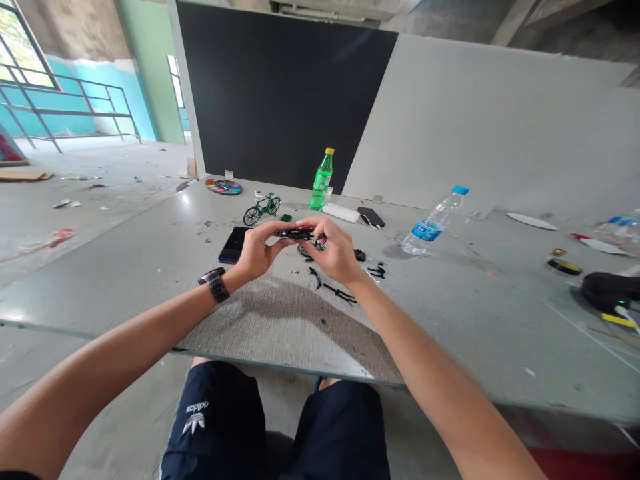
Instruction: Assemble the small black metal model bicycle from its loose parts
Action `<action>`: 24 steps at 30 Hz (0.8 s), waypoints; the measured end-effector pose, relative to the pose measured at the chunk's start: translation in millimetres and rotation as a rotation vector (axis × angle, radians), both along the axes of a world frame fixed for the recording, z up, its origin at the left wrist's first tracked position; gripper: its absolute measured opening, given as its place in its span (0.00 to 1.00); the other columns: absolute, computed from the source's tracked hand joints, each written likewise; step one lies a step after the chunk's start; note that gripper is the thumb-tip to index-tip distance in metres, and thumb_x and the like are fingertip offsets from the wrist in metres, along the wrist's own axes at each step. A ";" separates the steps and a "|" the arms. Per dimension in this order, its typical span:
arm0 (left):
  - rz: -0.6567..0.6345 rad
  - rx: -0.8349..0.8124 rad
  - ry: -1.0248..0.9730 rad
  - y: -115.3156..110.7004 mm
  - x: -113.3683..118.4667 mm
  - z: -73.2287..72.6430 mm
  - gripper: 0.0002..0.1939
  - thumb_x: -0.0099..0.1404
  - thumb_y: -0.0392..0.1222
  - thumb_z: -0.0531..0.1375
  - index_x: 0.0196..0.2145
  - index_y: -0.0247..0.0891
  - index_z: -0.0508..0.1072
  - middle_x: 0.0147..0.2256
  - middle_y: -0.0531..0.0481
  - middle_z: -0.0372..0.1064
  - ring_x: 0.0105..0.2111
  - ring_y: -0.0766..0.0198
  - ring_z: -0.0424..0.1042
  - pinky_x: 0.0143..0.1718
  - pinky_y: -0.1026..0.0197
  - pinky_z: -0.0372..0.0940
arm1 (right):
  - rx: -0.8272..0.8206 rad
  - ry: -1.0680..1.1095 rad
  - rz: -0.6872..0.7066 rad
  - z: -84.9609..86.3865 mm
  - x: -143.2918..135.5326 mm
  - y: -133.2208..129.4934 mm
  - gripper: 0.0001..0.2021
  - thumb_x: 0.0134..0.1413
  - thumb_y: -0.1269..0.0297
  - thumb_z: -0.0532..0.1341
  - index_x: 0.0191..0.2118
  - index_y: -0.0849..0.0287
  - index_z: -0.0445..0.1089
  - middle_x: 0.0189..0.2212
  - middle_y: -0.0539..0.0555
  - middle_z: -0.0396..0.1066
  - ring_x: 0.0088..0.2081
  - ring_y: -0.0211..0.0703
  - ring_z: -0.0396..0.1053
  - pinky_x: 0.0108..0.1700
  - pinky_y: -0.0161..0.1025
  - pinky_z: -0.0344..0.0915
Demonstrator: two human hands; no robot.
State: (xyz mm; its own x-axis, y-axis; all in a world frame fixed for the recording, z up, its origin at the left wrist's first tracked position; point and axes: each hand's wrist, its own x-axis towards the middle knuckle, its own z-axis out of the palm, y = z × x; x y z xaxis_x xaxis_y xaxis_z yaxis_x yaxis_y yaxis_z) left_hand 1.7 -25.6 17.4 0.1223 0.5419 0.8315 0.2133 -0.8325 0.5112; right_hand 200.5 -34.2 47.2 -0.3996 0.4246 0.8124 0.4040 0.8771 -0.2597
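Note:
Between my two hands, just above the table, is a small black model part (299, 234), seen nearly edge-on; its exact kind cannot be made out. My left hand (259, 252) pinches its left end, and my right hand (336, 251) grips the right end with thumb and fingers. Below the hands lies a small spoked wheel (303, 251), partly hidden. Loose thin black parts (340, 293) are spread on the table in front of my right hand, with more black pieces (377, 270) to its right. A small green model bicycle (263, 207) stands behind my left hand.
A phone (233, 245) lies left of my left hand. Behind stand a green bottle (321, 180), a white power bank (341, 213) and a dark phone (371, 217). A clear bottle (430, 227) leans at right. Black tape (564, 267) lies farther right, a paint palette (223, 187) at back left.

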 end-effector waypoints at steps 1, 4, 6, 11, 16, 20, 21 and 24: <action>0.003 -0.018 -0.007 0.3 0.3 -0.5 0.12 0.66 0.43 0.67 0.47 0.40 0.79 0.43 0.44 0.81 0.42 0.57 0.79 0.45 0.53 0.73 | -0.002 -0.018 -0.003 0.3 -0.2 -1.1 0.12 0.65 0.63 0.60 0.35 0.51 0.53 0.49 0.54 0.76 0.42 0.45 0.74 0.35 0.44 0.67; 0.018 -0.071 -0.013 0.8 0.3 -1.1 0.14 0.65 0.44 0.68 0.47 0.39 0.80 0.41 0.44 0.81 0.40 0.57 0.80 0.43 0.53 0.73 | -0.002 -0.037 -0.010 0.0 -1.2 -2.9 0.11 0.65 0.66 0.59 0.35 0.51 0.53 0.49 0.53 0.76 0.41 0.44 0.73 0.37 0.45 0.67; 0.014 -0.088 -0.001 0.6 -0.3 -1.0 0.14 0.65 0.45 0.68 0.47 0.39 0.80 0.42 0.44 0.81 0.40 0.57 0.79 0.43 0.53 0.73 | -0.016 -0.030 -0.019 -1.1 -2.2 -2.8 0.11 0.66 0.65 0.59 0.35 0.51 0.53 0.48 0.53 0.76 0.41 0.44 0.73 0.37 0.45 0.67; 0.012 -0.083 0.032 0.2 -2.1 -1.5 0.13 0.65 0.44 0.68 0.47 0.41 0.80 0.42 0.46 0.81 0.40 0.58 0.79 0.43 0.54 0.72 | -0.037 -0.020 -0.015 -2.9 -3.3 -0.7 0.11 0.65 0.63 0.60 0.35 0.51 0.55 0.45 0.53 0.76 0.40 0.43 0.72 0.35 0.43 0.66; 0.014 -0.120 0.044 3.5 -1.6 -2.0 0.12 0.66 0.43 0.66 0.47 0.39 0.79 0.41 0.45 0.80 0.39 0.59 0.78 0.41 0.56 0.70 | -0.081 0.012 -0.038 -2.4 -3.9 1.2 0.12 0.64 0.58 0.62 0.36 0.51 0.56 0.45 0.54 0.77 0.38 0.43 0.71 0.37 0.43 0.67; -0.014 -0.156 0.083 8.7 -0.9 -3.6 0.13 0.68 0.41 0.64 0.48 0.37 0.77 0.41 0.45 0.79 0.36 0.62 0.74 0.36 0.60 0.68 | -0.134 0.052 -0.035 -1.3 -3.5 3.2 0.12 0.62 0.55 0.64 0.39 0.51 0.59 0.45 0.54 0.76 0.39 0.43 0.71 0.40 0.45 0.69; -0.023 -0.165 0.092 9.9 -0.8 -4.3 0.13 0.68 0.42 0.63 0.49 0.37 0.76 0.41 0.44 0.78 0.35 0.63 0.74 0.36 0.60 0.68 | -0.143 0.048 -0.039 -1.1 -2.8 3.9 0.12 0.61 0.55 0.65 0.39 0.51 0.60 0.45 0.54 0.76 0.38 0.43 0.71 0.40 0.45 0.69; -0.021 -0.199 0.098 12.3 -0.7 -5.8 0.12 0.69 0.42 0.62 0.47 0.36 0.76 0.38 0.45 0.77 0.32 0.64 0.71 0.33 0.62 0.66 | -0.173 0.020 -0.059 -1.0 0.1 6.4 0.13 0.60 0.55 0.65 0.38 0.51 0.60 0.43 0.53 0.76 0.37 0.43 0.70 0.39 0.45 0.68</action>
